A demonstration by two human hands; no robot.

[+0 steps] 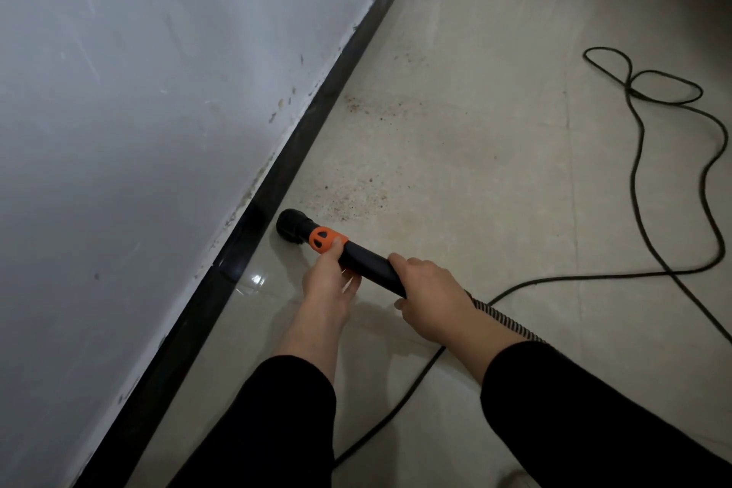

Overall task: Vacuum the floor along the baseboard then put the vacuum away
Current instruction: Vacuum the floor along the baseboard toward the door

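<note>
Vacuum wand [368, 261], black with an orange collar [326, 240], held low over the pale tiled floor [475, 170] and angled toward the dark baseboard [277, 186]. Round black nozzle [293, 224] down at the floor just beside the baseboard; contact with the baseboard not clear. Left hand [328, 281] at the front of the tube: thumb pressed on the orange collar, fingers underneath, pinching the tube between them. Right hand [431, 297] farther back, fingers wrapped right round the rear end of the tube in a full grip, knuckles up. Both wrists bare, black sleeves [293, 408] above them. Ribbed hose [499, 315] running out from behind the right hand toward the lower right and passing under the right forearm. Thin black power cord [641, 154] trailing loose over the tiles on the right, looped at its far end, curving back toward the hands and off the lower edge. Brown specks of dirt [356, 194] scattered on the tiles just ahead of the nozzle, with another patch farther along the baseboard. White wall [138, 111] above the baseboard, scuffed and stained near its lower edge.
</note>
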